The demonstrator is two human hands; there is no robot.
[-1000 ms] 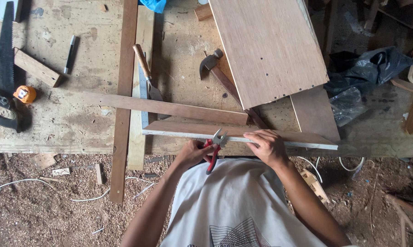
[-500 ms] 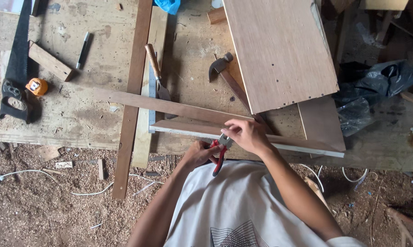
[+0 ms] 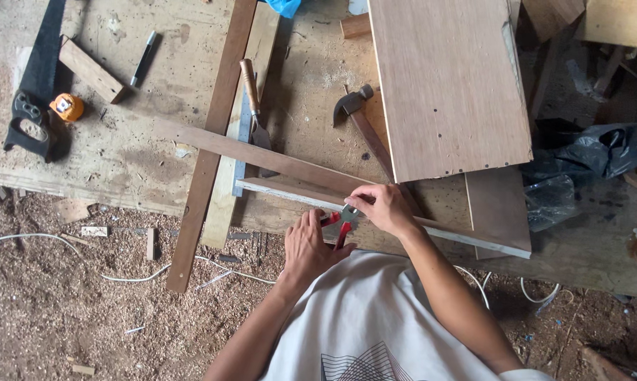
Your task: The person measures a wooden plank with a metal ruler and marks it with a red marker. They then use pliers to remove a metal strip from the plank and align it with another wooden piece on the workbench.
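My left hand [image 3: 310, 243] grips the red handles of a pair of pincers [image 3: 341, 222] at the near edge of the workbench. The metal jaws point at a long thin wooden strip with a pale edge [image 3: 290, 190] that lies across the bench. My right hand [image 3: 378, 206] rests on that strip just right of the jaws, fingers pinched against it. A second brown batten [image 3: 248, 152] lies at a slant just behind the strip.
A large plywood panel [image 3: 449, 85] lies at the back right over a hammer [image 3: 364, 120]. A chisel [image 3: 253, 106] sits on upright boards [image 3: 216, 127]. A hand saw [image 3: 33, 99], orange tape measure [image 3: 67, 107] and wood block [image 3: 91, 70] are at left. Sawdust and cable [image 3: 50, 243] cover the floor.
My right hand has slid left along the strip toward the pincers. The left hand keeps its grip on the red handles. The view has shifted a little.
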